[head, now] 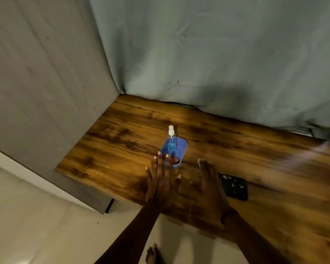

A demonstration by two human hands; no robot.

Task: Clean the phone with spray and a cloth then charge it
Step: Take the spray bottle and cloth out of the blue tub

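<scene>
Phone lies partly hidden behind right hand, blue cloth partly behind left hand; both hands flat, empty.

- Wooden tabletop, dark grain.
- Spray bottle upright on the blue cloth.
- Black phone flat, right of the spray bottle, nearer the front edge.

I take this for a room in a home: a wood-grain table stands against a grey-green fabric drape on the far side, with a pale tiled floor near left and a bare foot on it
</scene>
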